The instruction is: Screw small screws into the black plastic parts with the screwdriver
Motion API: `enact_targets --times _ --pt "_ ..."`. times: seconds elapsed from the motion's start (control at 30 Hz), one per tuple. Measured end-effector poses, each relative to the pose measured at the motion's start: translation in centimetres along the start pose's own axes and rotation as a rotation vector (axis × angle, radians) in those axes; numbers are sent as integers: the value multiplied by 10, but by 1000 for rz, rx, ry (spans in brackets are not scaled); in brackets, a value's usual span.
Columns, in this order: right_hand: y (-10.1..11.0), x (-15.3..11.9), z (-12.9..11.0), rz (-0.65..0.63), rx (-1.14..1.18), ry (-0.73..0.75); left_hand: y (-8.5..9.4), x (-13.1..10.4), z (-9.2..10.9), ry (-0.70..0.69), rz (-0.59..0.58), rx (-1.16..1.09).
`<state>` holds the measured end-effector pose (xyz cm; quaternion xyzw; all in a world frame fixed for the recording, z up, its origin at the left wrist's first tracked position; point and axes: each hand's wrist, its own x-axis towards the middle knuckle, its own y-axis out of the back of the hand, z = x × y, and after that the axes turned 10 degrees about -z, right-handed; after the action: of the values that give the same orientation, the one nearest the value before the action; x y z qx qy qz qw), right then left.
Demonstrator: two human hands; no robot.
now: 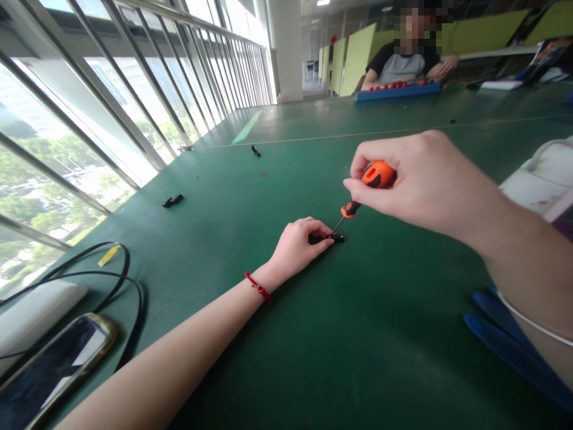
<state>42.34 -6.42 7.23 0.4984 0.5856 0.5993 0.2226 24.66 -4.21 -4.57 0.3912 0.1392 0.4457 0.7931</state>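
My left hand [302,245] rests on the green table and pinches a small black part [336,237], whose exact kind I cannot make out. Above it, to the right, my right hand [416,173] is closed round the orange and black handle of a screwdriver [378,174]. The screwdriver slants down to the left, its thin shaft ending at the black part close to my left fingertips. Whether the tip sits in a screw is too small to see. My left fingers hide part of the black piece.
Two more small black parts [172,200] lie on the green table [286,340] toward the railing [179,77]. At the left are a phone [58,370] and a black cable [129,263]. Blue-handled pliers or similar [505,340] lie under my right forearm. A person [405,63] sits opposite behind a blue tray [398,91].
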Motion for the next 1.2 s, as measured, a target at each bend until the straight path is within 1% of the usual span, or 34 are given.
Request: enact_targets --times 0.2,0.37,0.53,0.67,0.9,1.0,1.13,1.2 --pt "0 0 -1 -16 -2 -3 1 0 2 5 10 -2" --pt "0 0 -2 -1 -5 0 0 0 1 -5 10 -1" --pt "0 0 -2 -23 -1 7 0 0 0 -5 11 -1" --pt "0 0 -1 3 -9 10 0 -1 1 -5 8 1" --pt "0 0 0 -19 -5 4 0 0 1 1 15 6" --pt "-1 0 -1 -10 32 10 1 1 1 5 13 4" --pt "-1 1 -1 -30 87 37 0 0 2 6 15 5" --pt "-1 1 0 -41 88 19 0 -1 3 6 17 11"
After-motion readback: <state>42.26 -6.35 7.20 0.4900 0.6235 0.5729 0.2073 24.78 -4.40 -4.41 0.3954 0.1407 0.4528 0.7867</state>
